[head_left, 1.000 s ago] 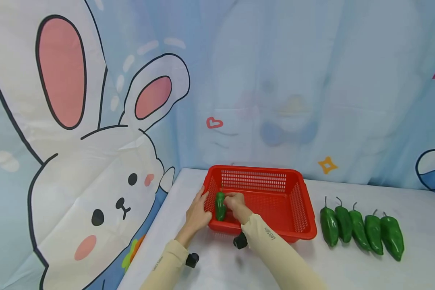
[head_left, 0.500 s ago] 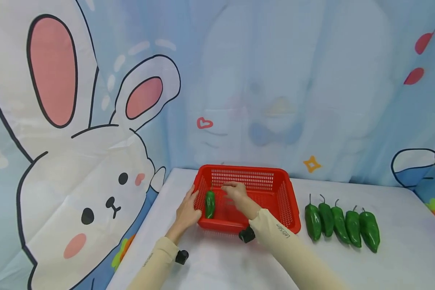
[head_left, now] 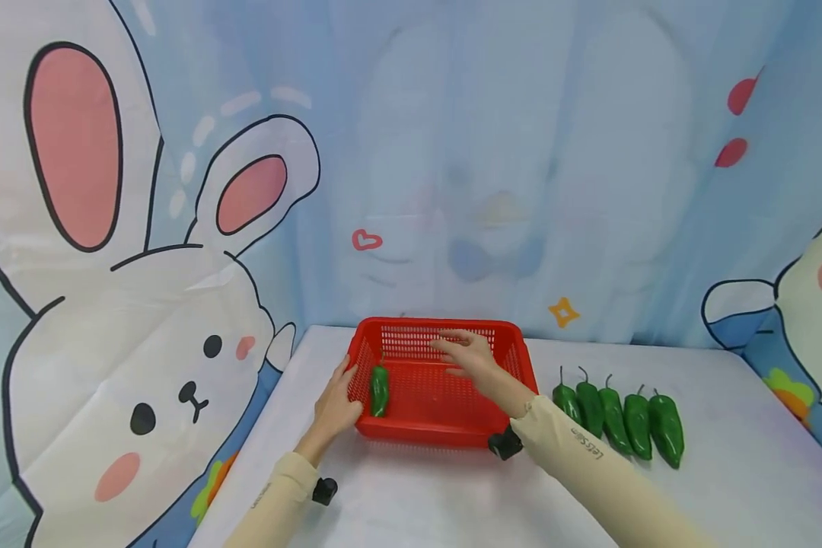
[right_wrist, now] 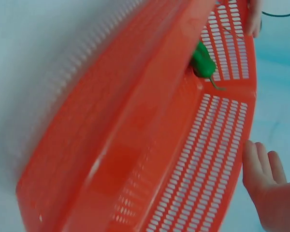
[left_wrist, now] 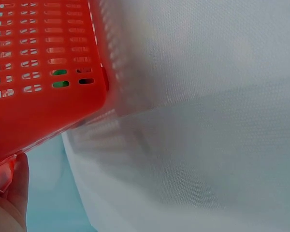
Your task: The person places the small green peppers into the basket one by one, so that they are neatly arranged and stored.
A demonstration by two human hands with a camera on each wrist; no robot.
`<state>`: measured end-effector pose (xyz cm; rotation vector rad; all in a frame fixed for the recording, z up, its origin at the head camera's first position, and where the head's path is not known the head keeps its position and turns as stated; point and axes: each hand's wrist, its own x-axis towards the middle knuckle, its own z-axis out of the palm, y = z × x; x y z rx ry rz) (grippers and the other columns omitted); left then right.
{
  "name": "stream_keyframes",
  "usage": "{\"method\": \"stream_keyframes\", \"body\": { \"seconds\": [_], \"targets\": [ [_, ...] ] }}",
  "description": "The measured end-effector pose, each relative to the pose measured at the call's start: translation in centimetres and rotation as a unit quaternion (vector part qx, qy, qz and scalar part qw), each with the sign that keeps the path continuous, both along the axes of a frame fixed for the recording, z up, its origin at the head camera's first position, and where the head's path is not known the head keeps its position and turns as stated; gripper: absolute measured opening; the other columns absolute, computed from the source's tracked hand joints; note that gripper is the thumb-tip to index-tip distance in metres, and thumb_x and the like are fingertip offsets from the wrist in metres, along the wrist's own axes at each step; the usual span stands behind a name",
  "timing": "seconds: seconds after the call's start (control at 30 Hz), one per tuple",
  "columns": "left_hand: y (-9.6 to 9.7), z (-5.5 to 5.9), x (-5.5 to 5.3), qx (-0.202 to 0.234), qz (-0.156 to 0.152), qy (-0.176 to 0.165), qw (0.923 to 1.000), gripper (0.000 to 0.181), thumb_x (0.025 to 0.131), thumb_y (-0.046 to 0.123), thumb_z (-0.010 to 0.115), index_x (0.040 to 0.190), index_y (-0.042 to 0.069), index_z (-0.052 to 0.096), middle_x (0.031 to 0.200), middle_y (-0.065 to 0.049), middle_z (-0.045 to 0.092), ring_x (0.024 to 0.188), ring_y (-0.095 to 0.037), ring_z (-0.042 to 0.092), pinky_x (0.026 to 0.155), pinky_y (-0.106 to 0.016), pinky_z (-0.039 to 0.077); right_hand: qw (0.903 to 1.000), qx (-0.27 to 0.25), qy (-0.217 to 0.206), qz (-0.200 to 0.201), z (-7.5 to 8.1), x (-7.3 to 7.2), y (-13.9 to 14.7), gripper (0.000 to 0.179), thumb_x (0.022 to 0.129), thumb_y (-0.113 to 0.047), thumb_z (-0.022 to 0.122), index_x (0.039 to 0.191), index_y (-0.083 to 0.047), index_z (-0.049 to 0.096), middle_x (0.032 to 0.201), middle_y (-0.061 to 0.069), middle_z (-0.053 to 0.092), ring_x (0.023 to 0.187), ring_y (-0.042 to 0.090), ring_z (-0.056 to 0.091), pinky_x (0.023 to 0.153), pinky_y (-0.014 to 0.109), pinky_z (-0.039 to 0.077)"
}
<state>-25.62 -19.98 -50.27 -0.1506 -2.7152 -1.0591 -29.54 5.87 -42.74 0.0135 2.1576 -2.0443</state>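
Observation:
A red plastic basket with slotted sides stands on the white-covered table. My left hand holds its left rim near the front corner; in the left wrist view the thumb and fingers are around the rim's edge. One green chili pepper lies inside along the left wall, its stem pointing to the back. Over the basket's right half hovers my right hand, its fingers spread and nothing in them. The right wrist view shows that hand beyond the basket's far rim, apart from it.
Several green chili peppers lie in a row on the table right of the basket, stems to the back; my right forearm partly covers the nearest. A cartoon-printed curtain hangs behind and along the left.
My right hand has let go of the pepper in the basket, lifted and moved right with its fingers spreading. The left hand stays at the rim. The head view has turned to the right.

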Motion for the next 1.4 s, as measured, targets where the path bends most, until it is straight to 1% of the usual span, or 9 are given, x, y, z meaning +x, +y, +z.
{"method": "stream_keyframes", "body": {
  "seconds": [0.17, 0.33, 0.43, 0.7, 1.0, 1.1, 1.27, 1.33, 1.4],
  "targets": [
    [-0.5, 0.2, 0.0, 0.004, 0.003, -0.005, 1.0, 0.075, 0.07, 0.002, 0.056, 0.145, -0.003, 0.045, 0.16, -0.011, 0.028, 0.141, -0.034, 0.035, 0.098, -0.062, 0.041, 0.9992, -0.01, 0.035, 0.017, 0.5, 0.5, 2.0, 0.057, 0.092, -0.026, 0.069, 0.142, -0.007, 0.05, 0.138, 0.02, 0.053, 0.123, 0.037, 0.056, 0.098, 0.051, 0.046],
    [-0.7, -0.2, 0.4, 0.006, 0.008, -0.015, 0.9998, 0.075, 0.071, 0.001, 0.056, 0.146, -0.003, 0.044, 0.16, -0.012, 0.028, 0.141, -0.035, 0.034, 0.098, -0.062, 0.04, 0.9974, -0.014, 0.06, 0.037, 0.2, 1.4, 4.2, 0.061, 0.093, -0.025, 0.068, 0.146, -0.004, 0.045, 0.139, 0.022, 0.052, 0.125, 0.035, 0.055, 0.1, 0.05, 0.045],
    [-0.8, -0.4, 0.5, 0.005, 0.011, -0.016, 0.9998, 0.075, 0.071, 0.001, 0.057, 0.145, -0.003, 0.044, 0.16, -0.012, 0.028, 0.14, -0.035, 0.035, 0.098, -0.062, 0.041, 0.9968, -0.013, 0.069, 0.038, 0.2, 1.5, 6.0, 0.062, 0.095, -0.026, 0.066, 0.147, -0.003, 0.043, 0.141, 0.022, 0.049, 0.126, 0.034, 0.054, 0.099, 0.049, 0.046],
    [-0.7, -0.3, 0.5, -0.007, 0.014, -0.015, 0.9998, 0.075, 0.071, 0.001, 0.056, 0.145, -0.002, 0.044, 0.16, -0.011, 0.028, 0.142, -0.035, 0.033, 0.099, -0.062, 0.04, 0.9954, -0.003, 0.094, 0.018, 0.6, 1.0, 11.6, 0.066, 0.098, -0.035, 0.06, 0.151, -0.004, 0.037, 0.15, 0.023, 0.039, 0.131, 0.039, 0.048, 0.1, 0.048, 0.045],
    [-0.3, 0.0, 0.4, -0.012, 0.009, -0.014, 0.9998, 0.075, 0.071, 0.001, 0.054, 0.145, -0.003, 0.044, 0.16, -0.012, 0.028, 0.142, -0.034, 0.034, 0.1, -0.06, 0.039, 0.9923, 0.065, 0.102, -0.027, -0.1, 1.6, 18.0, 0.073, 0.097, -0.043, 0.058, 0.153, -0.003, 0.032, 0.147, 0.022, 0.043, 0.121, 0.018, 0.059, 0.096, 0.039, 0.049],
    [-0.2, 0.1, 0.3, -0.008, 0.007, -0.01, 0.9999, 0.075, 0.071, 0.001, 0.054, 0.145, -0.003, 0.044, 0.16, -0.012, 0.028, 0.141, -0.034, 0.034, 0.101, -0.06, 0.039, 0.9903, 0.083, 0.1, -0.048, -0.8, 1.8, 20.1, 0.074, 0.096, -0.044, 0.058, 0.153, -0.004, 0.032, 0.139, 0.012, 0.05, 0.114, 0.009, 0.061, 0.094, 0.036, 0.051],
    [-0.1, 0.2, 0.2, -0.007, 0.002, -0.006, 1.0, 0.074, 0.071, 0.001, 0.054, 0.145, -0.004, 0.044, 0.16, -0.013, 0.028, 0.142, -0.034, 0.033, 0.101, -0.061, 0.039, 0.9895, 0.079, 0.094, -0.075, -2.0, 2.1, 23.2, 0.074, 0.096, -0.042, 0.059, 0.153, -0.003, 0.033, 0.113, -0.018, 0.055, 0.099, -0.006, 0.06, 0.087, 0.027, 0.053],
    [0.0, 0.2, 0.2, -0.01, 0.0, -0.005, 0.9999, 0.074, 0.071, 0.002, 0.053, 0.145, -0.004, 0.044, 0.16, -0.013, 0.028, 0.142, -0.034, 0.033, 0.101, -0.06, 0.039, 0.9894, 0.078, 0.092, -0.081, -2.4, 2.3, 24.1, 0.074, 0.096, -0.041, 0.06, 0.153, -0.001, 0.032, 0.106, -0.024, 0.054, 0.094, -0.009, 0.059, 0.084, 0.025, 0.054],
    [0.1, 0.1, 0.2, -0.01, 0.0, -0.004, 0.9999, 0.074, 0.071, 0.002, 0.054, 0.144, -0.004, 0.045, 0.159, -0.013, 0.029, 0.142, -0.034, 0.034, 0.101, -0.06, 0.039, 0.9887, 0.087, 0.087, -0.086, -2.7, 2.5, 24.9, 0.076, 0.096, -0.042, 0.06, 0.153, 0.0, 0.031, 0.105, -0.024, 0.053, 0.092, -0.011, 0.058, 0.082, 0.023, 0.053]
  ]
}}
